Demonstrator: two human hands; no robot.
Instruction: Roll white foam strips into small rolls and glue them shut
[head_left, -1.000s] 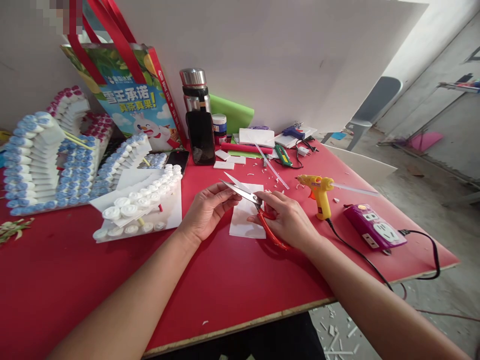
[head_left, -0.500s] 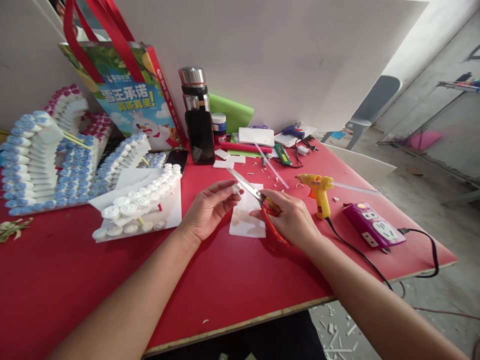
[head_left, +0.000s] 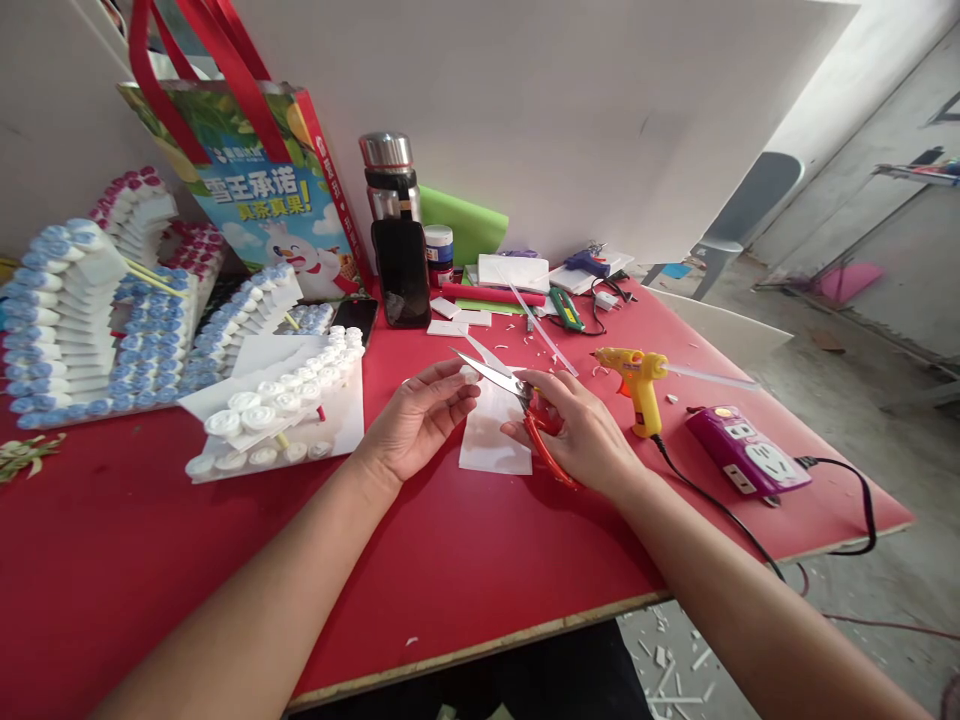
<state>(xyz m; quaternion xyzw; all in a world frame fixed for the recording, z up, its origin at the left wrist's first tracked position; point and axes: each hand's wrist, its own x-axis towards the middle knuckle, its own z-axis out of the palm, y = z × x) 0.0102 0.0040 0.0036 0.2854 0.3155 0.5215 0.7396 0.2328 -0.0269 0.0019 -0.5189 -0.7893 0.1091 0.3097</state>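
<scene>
My right hand (head_left: 581,435) grips red-handled scissors (head_left: 517,405), whose blades are parted and point left. My left hand (head_left: 420,415) pinches a small white piece (head_left: 470,374) at its fingertips, right at the blades. Both hands hover over a white sheet (head_left: 491,440) lying on the red table (head_left: 450,560). A white board with rolled white foam flowers (head_left: 277,410) lies just left of my left hand.
A yellow glue gun (head_left: 637,385) stands right of my right hand, wired to a purple power strip (head_left: 746,460). Blue and pink flower boards (head_left: 97,320) fill the left. A printed bag (head_left: 262,190), flask (head_left: 390,180), phone (head_left: 401,275) and small tools stand at the back.
The scissor blades closed half a second ago and have parted again. My left hand has shifted slightly, keeping the white piece at the blades.
</scene>
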